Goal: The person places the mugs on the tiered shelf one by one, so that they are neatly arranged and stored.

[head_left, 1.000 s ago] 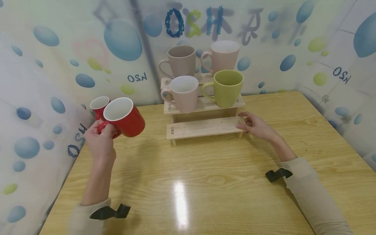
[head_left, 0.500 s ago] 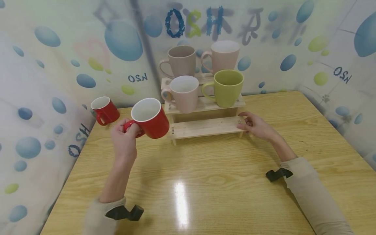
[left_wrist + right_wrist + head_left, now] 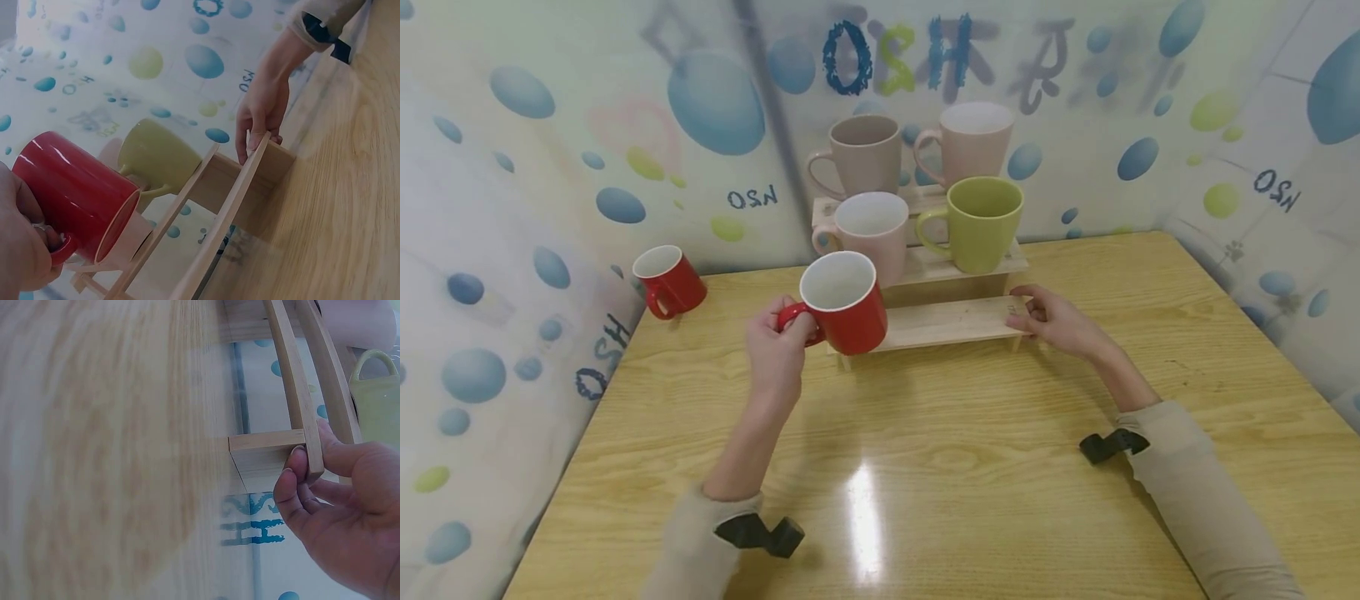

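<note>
My left hand [image 3: 777, 346] grips the handle of a red mug [image 3: 850, 312] with a white inside. In the head view the mug covers the left end of the lowest step of a wooden tiered rack [image 3: 951, 323]; the left wrist view shows it raised beside the rack. My right hand [image 3: 1060, 323] pinches the right end of that lowest step, thumb on top and fingers curled beneath, as the right wrist view [image 3: 350, 506] shows. On the middle step stand a pale pink mug [image 3: 891, 229], partly hidden by the red one, and a green mug [image 3: 983, 225].
A taupe mug [image 3: 865, 158] and another pink mug [image 3: 973, 146] stand on the top step. A second red mug [image 3: 681, 287] sits at the table's back left corner. Patterned sheets [image 3: 715, 108] wall the wooden table [image 3: 962, 475] at the back and sides.
My left hand has carried the red mug to the right, from in front of the second red mug to before the rack's left end. My right hand has stayed on the rack.
</note>
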A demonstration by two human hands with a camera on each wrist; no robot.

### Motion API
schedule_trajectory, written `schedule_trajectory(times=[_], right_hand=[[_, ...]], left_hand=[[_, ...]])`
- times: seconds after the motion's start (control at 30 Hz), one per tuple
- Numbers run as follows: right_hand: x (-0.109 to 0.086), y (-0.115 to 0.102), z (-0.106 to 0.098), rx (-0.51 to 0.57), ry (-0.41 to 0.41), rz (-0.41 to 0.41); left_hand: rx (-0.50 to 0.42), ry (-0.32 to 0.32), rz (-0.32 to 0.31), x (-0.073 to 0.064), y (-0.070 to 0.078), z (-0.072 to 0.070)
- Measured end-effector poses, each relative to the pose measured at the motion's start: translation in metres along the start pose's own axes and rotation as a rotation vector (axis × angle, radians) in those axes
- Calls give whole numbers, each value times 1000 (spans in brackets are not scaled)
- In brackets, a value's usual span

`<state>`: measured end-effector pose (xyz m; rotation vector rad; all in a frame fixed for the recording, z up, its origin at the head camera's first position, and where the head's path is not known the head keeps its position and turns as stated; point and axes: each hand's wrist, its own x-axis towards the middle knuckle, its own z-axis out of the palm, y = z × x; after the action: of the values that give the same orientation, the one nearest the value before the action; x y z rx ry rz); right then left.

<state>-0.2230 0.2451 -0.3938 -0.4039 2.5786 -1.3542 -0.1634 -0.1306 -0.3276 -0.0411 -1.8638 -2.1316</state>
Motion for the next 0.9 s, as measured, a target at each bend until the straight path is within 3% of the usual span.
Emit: schedule_trajectory(times=[0.17,0.5,0.9], right_hand=[[0,1,0,-1,-4,0],[4,7,-1,-18,-2,14],[3,4,0,0,-3,2]], left_hand=[[5,-44,-18,-1,-5,14],[20,-129,18,0,-22,42],[84,-191,5,3,-44,74]])
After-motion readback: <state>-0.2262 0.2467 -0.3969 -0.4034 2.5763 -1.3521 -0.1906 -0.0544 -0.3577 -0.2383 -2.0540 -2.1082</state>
